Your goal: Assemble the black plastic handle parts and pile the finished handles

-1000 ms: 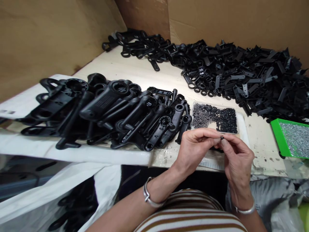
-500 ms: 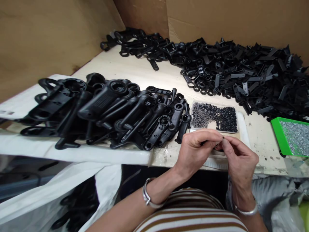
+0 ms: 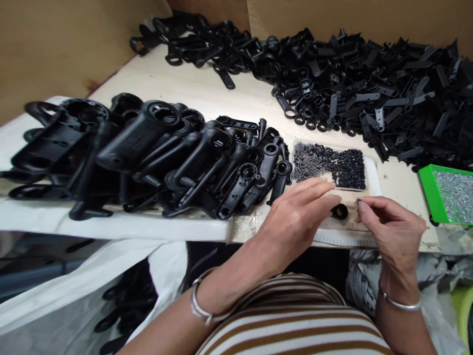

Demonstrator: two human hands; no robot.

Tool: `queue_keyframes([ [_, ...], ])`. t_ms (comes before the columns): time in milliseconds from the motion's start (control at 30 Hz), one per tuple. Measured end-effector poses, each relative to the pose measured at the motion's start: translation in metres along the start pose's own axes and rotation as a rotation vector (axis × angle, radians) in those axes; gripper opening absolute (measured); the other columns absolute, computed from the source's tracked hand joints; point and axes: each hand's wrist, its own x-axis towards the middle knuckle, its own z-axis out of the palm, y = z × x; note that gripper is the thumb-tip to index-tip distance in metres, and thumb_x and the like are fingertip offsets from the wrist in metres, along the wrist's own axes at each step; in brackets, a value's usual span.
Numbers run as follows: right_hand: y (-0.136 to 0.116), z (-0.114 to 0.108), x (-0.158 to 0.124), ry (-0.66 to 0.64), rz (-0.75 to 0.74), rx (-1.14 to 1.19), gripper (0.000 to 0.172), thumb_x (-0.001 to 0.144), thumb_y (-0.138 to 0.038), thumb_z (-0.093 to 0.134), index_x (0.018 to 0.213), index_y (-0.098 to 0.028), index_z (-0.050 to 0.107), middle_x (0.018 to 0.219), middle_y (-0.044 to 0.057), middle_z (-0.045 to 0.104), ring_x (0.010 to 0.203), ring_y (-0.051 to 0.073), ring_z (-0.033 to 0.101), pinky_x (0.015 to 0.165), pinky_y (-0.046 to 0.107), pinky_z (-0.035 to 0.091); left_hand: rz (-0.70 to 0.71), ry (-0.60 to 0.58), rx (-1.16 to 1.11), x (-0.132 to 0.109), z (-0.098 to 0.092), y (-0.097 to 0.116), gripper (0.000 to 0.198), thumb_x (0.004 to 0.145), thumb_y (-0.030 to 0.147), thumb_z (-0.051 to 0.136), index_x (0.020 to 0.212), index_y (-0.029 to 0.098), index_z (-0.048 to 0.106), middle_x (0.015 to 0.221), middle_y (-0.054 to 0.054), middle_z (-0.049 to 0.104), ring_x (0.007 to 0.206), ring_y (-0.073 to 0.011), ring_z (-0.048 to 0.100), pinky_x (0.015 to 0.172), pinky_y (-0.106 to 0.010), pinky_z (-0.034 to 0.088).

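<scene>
A black ring-ended part (image 3: 339, 211) lies on the work surface between my two hands. My left hand (image 3: 295, 222) is beside it, its fingertips near or touching the ring's left side; most of the part is hidden under the hand. Whether those fingers grip it cannot be told. To the right of the ring, my right hand (image 3: 395, 231) pinches a tiny dark piece (image 3: 357, 201) between thumb and forefinger. Just beyond my hands stands a clear shallow tray (image 3: 366, 172) holding small metal pieces on the left and small black pieces on the right.
Many black handle-like parts (image 3: 148, 153) are heaped at the left. A larger pile of black parts (image 3: 369, 88) runs along the back. At the right, a green bin (image 3: 430, 192) holds small silvery pieces. White sheeting (image 3: 162, 276) hangs below the table's front edge.
My hands were together at the fingertips and are now apart, the right one further right. The black ring between them shows more fully. The whole view has shifted slightly.
</scene>
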Motion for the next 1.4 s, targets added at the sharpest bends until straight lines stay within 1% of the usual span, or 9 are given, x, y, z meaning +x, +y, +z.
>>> queue_keyframes([
  [133,0.012,-0.01,-0.005,-0.126,-0.08,-0.129,0.011,0.081,-0.024,0.066,0.074,-0.019,0.073,0.068,0.0,0.073,0.054,0.012,0.064,0.055,0.023,0.054,0.139,-0.245,0.446,-0.012,-0.001,-0.013,0.019,0.089,0.007,0.054,0.102,0.015,0.065,0.111,-0.011,0.07,0.109,-0.0257,0.063,0.09,-0.041,0.053],
  [233,0.014,-0.011,-0.01,-0.182,-0.155,-0.201,0.013,0.084,-0.022,0.063,0.074,-0.019,0.071,0.068,0.0,0.073,0.054,0.012,0.065,0.055,0.023,0.054,0.129,-0.29,0.508,-0.017,0.003,-0.017,0.021,0.091,0.004,0.046,0.094,0.014,0.064,0.101,-0.01,0.07,0.096,-0.0219,0.065,0.083,-0.037,0.055],
  [400,0.009,-0.008,-0.013,-0.218,-0.338,-0.296,0.012,0.087,-0.015,0.06,0.079,-0.019,0.068,0.075,0.002,0.074,0.063,0.013,0.068,0.064,0.023,0.055,0.079,-0.24,0.437,-0.025,0.007,-0.014,0.022,0.093,0.004,0.045,0.094,0.013,0.065,0.097,-0.009,0.069,0.085,-0.0191,0.063,0.076,-0.033,0.057],
  [533,0.005,-0.001,-0.013,-0.232,-0.45,-0.361,0.013,0.09,-0.013,0.056,0.083,-0.018,0.067,0.075,0.003,0.073,0.065,0.013,0.068,0.065,0.023,0.054,0.115,-0.129,0.417,-0.031,0.013,-0.017,0.017,0.094,0.01,0.049,0.092,0.014,0.065,0.098,-0.009,0.069,0.084,-0.0186,0.063,0.077,-0.033,0.057],
  [733,0.001,0.003,-0.014,-0.257,-0.529,-0.473,0.013,0.091,-0.011,0.055,0.084,-0.014,0.065,0.074,0.006,0.071,0.064,0.014,0.066,0.065,0.025,0.051,0.193,0.037,0.4,-0.035,0.023,-0.026,0.017,0.095,0.013,0.048,0.09,0.014,0.064,0.097,-0.009,0.07,0.082,-0.0178,0.062,0.074,-0.031,0.057],
  [900,-0.014,0.007,-0.017,-0.28,-0.563,-0.633,0.015,0.092,-0.011,0.054,0.082,-0.013,0.065,0.072,0.006,0.069,0.063,0.016,0.064,0.061,0.027,0.046,0.232,0.044,0.421,-0.036,0.024,-0.027,0.02,0.096,0.011,0.045,0.092,0.013,0.064,0.098,-0.01,0.07,0.083,-0.0177,0.062,0.075,-0.031,0.057],
  [1067,-0.031,0.01,-0.02,-0.381,-0.477,-0.837,0.024,0.092,-0.01,0.05,0.073,-0.015,0.063,0.066,0.006,0.064,0.06,0.019,0.062,0.054,0.029,0.04,0.246,0.04,0.42,-0.036,0.025,-0.026,0.026,0.097,0.01,0.038,0.093,0.012,0.064,0.099,-0.011,0.07,0.085,-0.0181,0.061,0.079,-0.033,0.058],
  [1267,-0.017,-0.002,-0.004,-0.553,-0.029,-0.365,0.019,0.093,-0.024,0.055,0.084,-0.018,0.07,0.073,0.001,0.072,0.063,0.014,0.065,0.061,0.023,0.045,0.246,0.044,0.417,-0.038,0.026,-0.026,0.023,0.097,0.01,0.041,0.094,0.011,0.064,0.101,-0.011,0.069,0.087,-0.0187,0.061,0.081,-0.032,0.057],
  [1400,-0.02,-0.002,-0.001,-0.506,-0.028,-0.486,0.023,0.091,-0.024,0.052,0.078,-0.018,0.069,0.071,0.002,0.072,0.063,0.016,0.065,0.063,0.025,0.042,0.243,0.026,0.407,-0.037,0.025,-0.027,0.023,0.097,0.01,0.041,0.095,0.011,0.064,0.102,-0.011,0.069,0.088,-0.0187,0.06,0.082,-0.032,0.057],
])
